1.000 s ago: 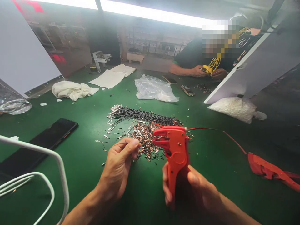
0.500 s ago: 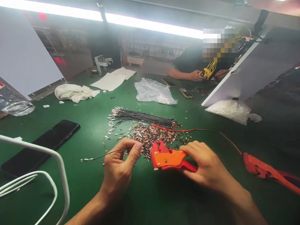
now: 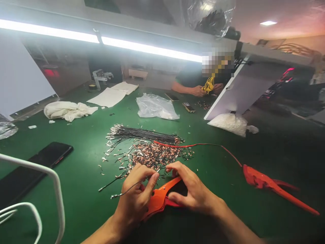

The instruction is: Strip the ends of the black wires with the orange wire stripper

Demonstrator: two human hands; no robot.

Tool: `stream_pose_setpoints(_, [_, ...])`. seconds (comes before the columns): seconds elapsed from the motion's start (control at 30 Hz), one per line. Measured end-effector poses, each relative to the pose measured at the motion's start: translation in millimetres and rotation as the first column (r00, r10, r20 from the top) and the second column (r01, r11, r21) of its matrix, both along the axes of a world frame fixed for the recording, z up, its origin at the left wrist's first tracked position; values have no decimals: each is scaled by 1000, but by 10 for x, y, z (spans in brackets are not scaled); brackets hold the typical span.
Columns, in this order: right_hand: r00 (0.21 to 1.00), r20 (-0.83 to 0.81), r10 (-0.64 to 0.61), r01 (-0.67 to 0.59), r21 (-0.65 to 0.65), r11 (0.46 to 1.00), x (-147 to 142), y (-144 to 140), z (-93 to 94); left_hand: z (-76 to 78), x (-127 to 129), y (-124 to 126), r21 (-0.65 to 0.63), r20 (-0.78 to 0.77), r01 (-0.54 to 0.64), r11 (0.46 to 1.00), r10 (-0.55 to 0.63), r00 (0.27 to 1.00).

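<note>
My left hand (image 3: 138, 195) pinches a thin black wire (image 3: 127, 191) between thumb and forefinger. A metal terminal shows at the wire's left end; its other end is hidden by my fingers. My right hand (image 3: 191, 191) is at the spread handles of an orange and red wire stripper (image 3: 157, 200), fingers by the upper handle and thumb by the lower. My left hand covers the stripper's head. Just beyond both hands lies a heap of short wire scraps (image 3: 152, 154) with copper ends. Behind it is a bundle of black wires (image 3: 144, 134) with terminals at the left.
A second orange stripper (image 3: 274, 188) lies at right, with a red wire (image 3: 177, 146) running from it to the heap. At left are a black phone (image 3: 54, 156) and a white cable (image 3: 57, 189). A plastic bag (image 3: 157, 106) lies farther back. Across the table, a co-worker's hands (image 3: 198, 90) hold yellow wires.
My view has shifted to the right and up. The stripper has turned and moved left, its head now behind my left hand. Both hands have come closer together.
</note>
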State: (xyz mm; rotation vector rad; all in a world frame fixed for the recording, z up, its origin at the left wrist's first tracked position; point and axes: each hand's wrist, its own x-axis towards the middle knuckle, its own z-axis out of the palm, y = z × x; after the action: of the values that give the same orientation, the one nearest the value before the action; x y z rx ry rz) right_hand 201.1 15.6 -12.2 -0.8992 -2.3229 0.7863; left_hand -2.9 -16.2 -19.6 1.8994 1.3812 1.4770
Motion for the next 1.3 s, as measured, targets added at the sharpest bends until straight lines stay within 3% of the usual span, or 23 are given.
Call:
stream_pose_setpoints(0.23, [998,-42,45,-39,136,990,-109,27,-57,53,28,9,52,-55,25,998,-22,998])
stream_pose_setpoints(0.47, [998,-51,35,-25,176,984,-149,18,-44,39,22,5,-25,-117,14,1000,-16,993])
stream_pose_setpoints(0.7, [978,-118,-175,165,-90,982,-181,67,-69,145,24,118,-73,-282,65,995,-83,956])
stream_pose_setpoints(0.87, [951,-157,-266,233,-199,952,-135,128,-96,118,104,271,-41,-269,73,996,-82,960])
stream_pose_setpoints(1.03, [923,-166,-348,296,-276,915,-116,174,-156,35,92,309,3,-259,90,996,-87,962])
stream_pose_setpoints(1.3, [884,-125,-451,395,-318,862,-174,164,-183,5,102,280,193,-472,211,958,-98,876])
